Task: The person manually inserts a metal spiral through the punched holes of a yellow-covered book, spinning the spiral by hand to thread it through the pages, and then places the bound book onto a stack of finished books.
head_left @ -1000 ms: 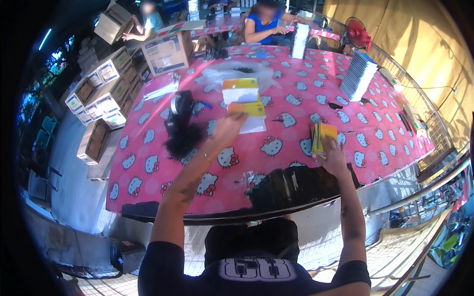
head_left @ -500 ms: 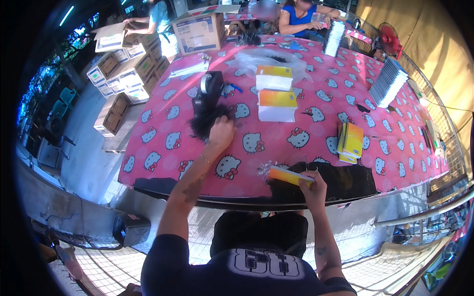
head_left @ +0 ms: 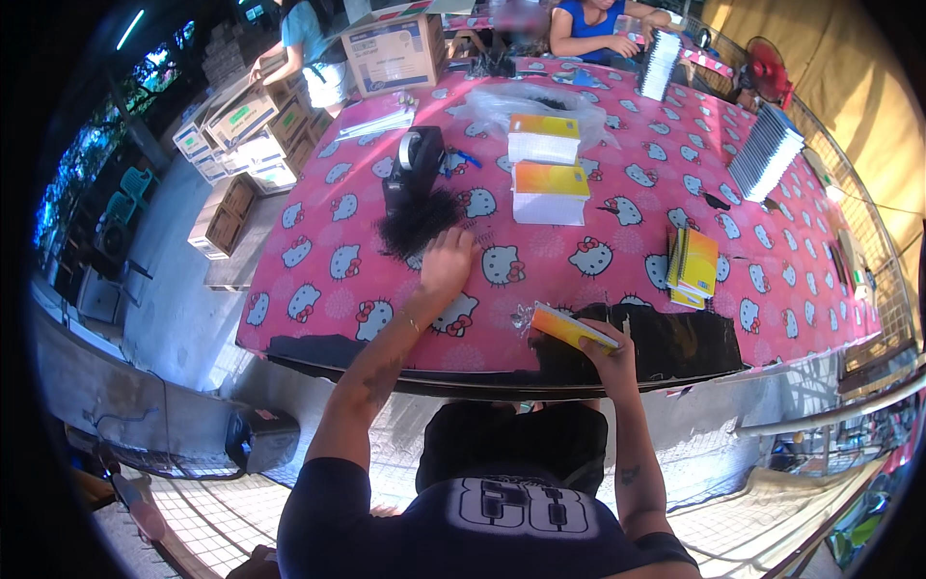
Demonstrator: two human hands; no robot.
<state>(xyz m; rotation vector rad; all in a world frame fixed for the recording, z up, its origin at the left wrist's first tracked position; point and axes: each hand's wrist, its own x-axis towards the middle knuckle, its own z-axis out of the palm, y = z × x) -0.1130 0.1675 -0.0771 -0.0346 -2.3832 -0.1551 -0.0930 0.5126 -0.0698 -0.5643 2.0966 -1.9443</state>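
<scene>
In my right hand [head_left: 612,352] is a small notepad [head_left: 569,326] with a yellow-orange cover, gripped at its right end and tilted above the black patch at the table's near edge. My left hand [head_left: 448,265] is closed, with a thin black binding coil [head_left: 485,238] faintly showing at the fingertips. Just beyond it lies a tangled pile of black binding coils [head_left: 417,224]. Behind the pile stands a black tape dispenser [head_left: 415,166]. Two stacks of yellow-covered pads [head_left: 550,181] sit ahead of me. Several yellow spiral notebooks [head_left: 696,262] lie to the right.
Tall notebook stacks [head_left: 767,154] stand at the right and far side. A clear plastic bag [head_left: 487,106] and a cardboard box [head_left: 391,56] are farther back. Cartons [head_left: 222,217] are piled left of the table. One person sits opposite; another stands by the cartons.
My left hand has drawn back slightly from the coil pile, toward me and to the right. The notepad in my right hand has turned a little. The far-left person has lowered a carton.
</scene>
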